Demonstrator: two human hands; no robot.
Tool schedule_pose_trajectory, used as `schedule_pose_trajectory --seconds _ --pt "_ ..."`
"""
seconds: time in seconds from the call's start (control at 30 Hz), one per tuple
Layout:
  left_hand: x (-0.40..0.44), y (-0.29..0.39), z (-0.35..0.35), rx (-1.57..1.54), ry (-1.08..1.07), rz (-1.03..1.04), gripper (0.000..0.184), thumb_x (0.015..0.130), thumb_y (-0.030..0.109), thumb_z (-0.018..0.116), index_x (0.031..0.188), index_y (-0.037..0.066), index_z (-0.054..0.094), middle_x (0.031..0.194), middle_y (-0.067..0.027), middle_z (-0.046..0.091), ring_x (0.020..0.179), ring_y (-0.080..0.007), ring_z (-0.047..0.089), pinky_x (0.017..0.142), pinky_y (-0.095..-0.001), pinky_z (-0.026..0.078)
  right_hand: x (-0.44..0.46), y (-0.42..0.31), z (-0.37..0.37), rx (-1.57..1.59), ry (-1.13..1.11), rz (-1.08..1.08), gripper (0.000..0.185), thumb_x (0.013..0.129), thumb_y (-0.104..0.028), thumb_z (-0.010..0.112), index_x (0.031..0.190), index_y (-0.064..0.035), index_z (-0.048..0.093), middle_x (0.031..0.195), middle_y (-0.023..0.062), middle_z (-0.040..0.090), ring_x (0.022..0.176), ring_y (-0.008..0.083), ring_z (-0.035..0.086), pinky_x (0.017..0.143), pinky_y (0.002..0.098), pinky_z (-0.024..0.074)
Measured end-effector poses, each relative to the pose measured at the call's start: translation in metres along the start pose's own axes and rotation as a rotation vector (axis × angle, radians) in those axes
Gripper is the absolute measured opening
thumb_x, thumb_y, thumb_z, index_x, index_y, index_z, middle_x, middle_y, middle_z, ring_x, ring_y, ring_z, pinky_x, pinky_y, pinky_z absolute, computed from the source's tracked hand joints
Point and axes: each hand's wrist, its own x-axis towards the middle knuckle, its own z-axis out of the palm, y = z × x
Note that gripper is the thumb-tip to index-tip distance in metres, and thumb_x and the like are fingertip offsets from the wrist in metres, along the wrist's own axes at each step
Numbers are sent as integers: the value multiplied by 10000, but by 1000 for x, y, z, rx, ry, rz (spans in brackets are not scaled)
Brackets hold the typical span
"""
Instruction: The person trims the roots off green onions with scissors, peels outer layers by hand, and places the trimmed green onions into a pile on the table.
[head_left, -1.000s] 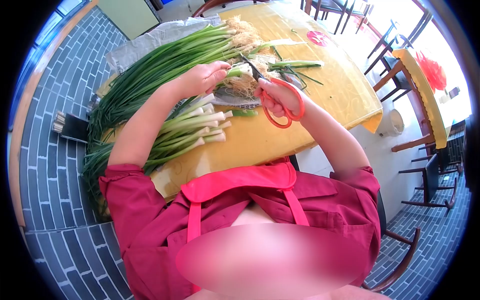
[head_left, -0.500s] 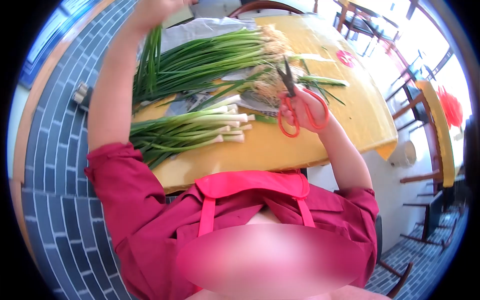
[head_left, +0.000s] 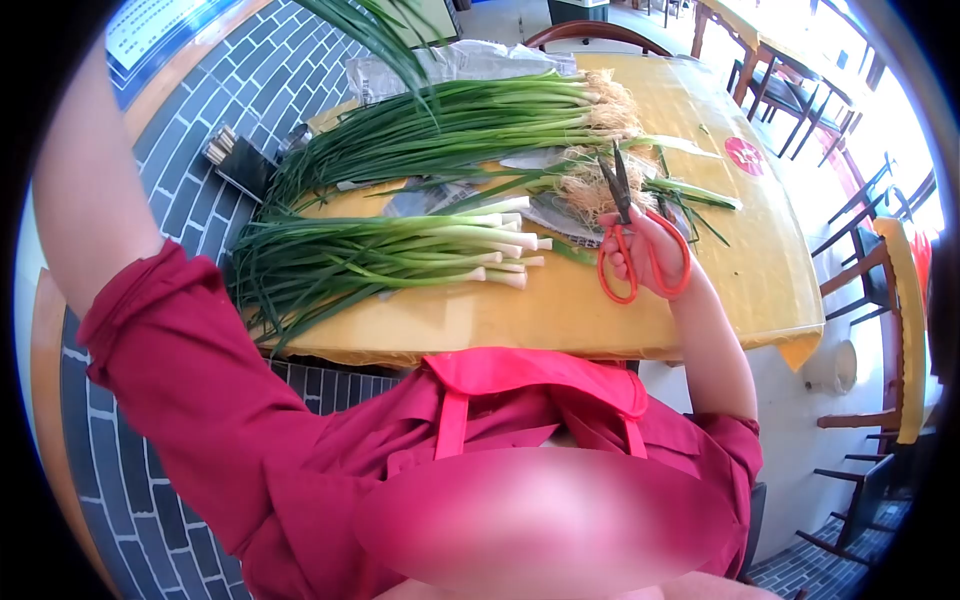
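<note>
My right hand (head_left: 650, 250) grips a pair of scissors (head_left: 622, 192) by the red handles, with the dark blades pointing up and slightly apart. My left arm (head_left: 95, 170) reaches up out of the picture, so that hand is hidden. Long green leaves (head_left: 385, 45) hang in from the top edge near it. A big bunch of leek-like greens (head_left: 470, 112) lies across the table with stringy roots (head_left: 608, 105) at its right end. Closer to me rests a second bunch (head_left: 400, 245), its white ends rootless. Loose cut roots (head_left: 590, 190) are heaped beside the scissors.
The yellow-covered table (head_left: 730, 290) has newspaper (head_left: 440, 70) under the greens. A holder of chopsticks (head_left: 240, 162) stands at its left edge by the brick-patterned wall. Chairs (head_left: 800, 90) and a pale bin (head_left: 838, 367) are to the right.
My left arm has swung up and left, taking its hand out of view. The leaves near it have lifted off the table. My right hand keeps holding the scissors; the view has shifted.
</note>
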Motion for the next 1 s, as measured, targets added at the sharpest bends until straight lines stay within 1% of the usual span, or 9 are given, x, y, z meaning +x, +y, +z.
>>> schedule_pose_trajectory --seconds 0.33,0.53,0.7,0.77,0.8,0.87,0.9,0.93,1.0 --pt "-1 68 -40 139 64 150 92 898 97 503 914 12 474 642 -37 332 547 -166 375 535 -335 337 -1 1 0 -12 6 -22 415 972 -390 441 1117 -5 495 811 88 579 689 161 555 583 277 476" --pt "-35 80 -45 591 -369 229 180 843 88 540 939 -65 548 677 -93 475 618 -162 511 566 -317 427 0 1 -3 -35 9 -11 402 969 -395 445 1115 -27 515 817 91 591 699 166 561 595 277 482" --pt "-165 27 1 956 -816 115 239 834 65 522 1023 -79 554 741 -143 566 697 -194 589 602 -330 463 1 2 -3 -38 0 -3 404 974 -392 434 1121 -24 514 822 86 584 696 160 552 594 273 474" --pt "-230 -47 -31 1054 -918 -228 265 916 184 544 1163 99 593 893 -46 626 830 -163 601 783 -313 477 -1 1 0 -53 -1 -17 400 975 -387 433 1116 -22 514 824 83 580 694 159 549 594 273 470" --pt "-276 -44 -5 904 -1038 -313 247 895 154 565 1123 62 587 955 -85 601 889 -211 594 808 -329 472 -1 0 0 -51 -1 -20 397 974 -383 437 1113 -19 512 825 82 576 693 158 547 595 273 468" --pt "-340 -74 10 602 -1195 -34 265 864 198 595 1061 20 606 921 -136 605 916 -290 577 823 -388 455 -3 0 0 -63 2 -25 400 972 -386 442 1115 -19 511 826 83 577 693 157 548 594 270 469" --pt "-364 -85 15 804 -1415 -325 393 848 199 629 1205 56 551 1041 -146 578 993 -316 543 883 -383 433 -3 0 0 -68 5 -31 401 971 -387 444 1115 -19 511 827 83 577 693 157 549 594 269 469" --pt "-403 -115 3 681 -1394 -329 598 759 188 710 1303 71 491 1246 -180 522 1177 -326 477 1022 -399 374 -3 1 -1 -62 17 -34 412 967 -391 450 1120 -13 506 821 88 581 691 160 555 592 268 472" --pt "-431 -130 -4 597 -1393 -252 778 736 322 734 1393 102 378 1296 -182 484 1210 -348 445 1025 -420 344 -3 1 -3 -60 -11 -33 422 965 -394 452 1123 -6 501 816 91 584 689 162 559 592 268 474"
